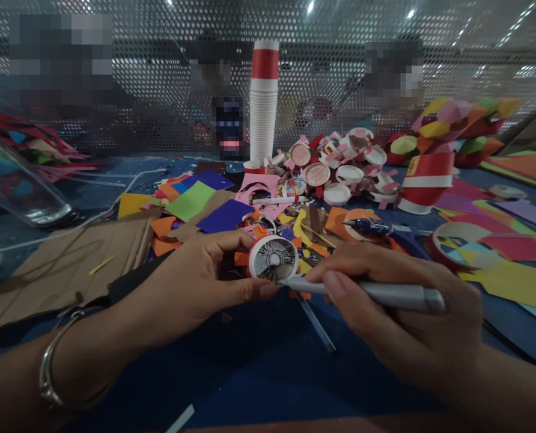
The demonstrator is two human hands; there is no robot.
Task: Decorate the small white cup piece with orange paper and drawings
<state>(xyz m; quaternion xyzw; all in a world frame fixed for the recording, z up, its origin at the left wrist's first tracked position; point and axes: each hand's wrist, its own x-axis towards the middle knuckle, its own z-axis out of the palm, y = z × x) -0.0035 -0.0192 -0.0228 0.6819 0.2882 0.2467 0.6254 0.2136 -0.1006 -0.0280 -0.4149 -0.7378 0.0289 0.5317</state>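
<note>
Between the thumb and fingers of my left hand [196, 270] is a cut-off paper cup base [268, 252], its round face tilted towards me. Black lines spread out on that face from a pale centre, over grey shading. My right hand [398, 300] is closed around a grey marker pen [385, 293], held nearly level. The marker's tip meets the lower edge of the cup base, close to my left thumb. A glue stick [315, 322], clear and thin, lies on the blue table just below.
Behind my hands lie paper scraps [191, 201] and a heap of cut cup bases [335, 168]. A tall stack of paper cups [263, 102] stands at the back. Cardboard [65, 258] is at left; a tape roll [466, 243] and a glue gun [403, 234] are at right.
</note>
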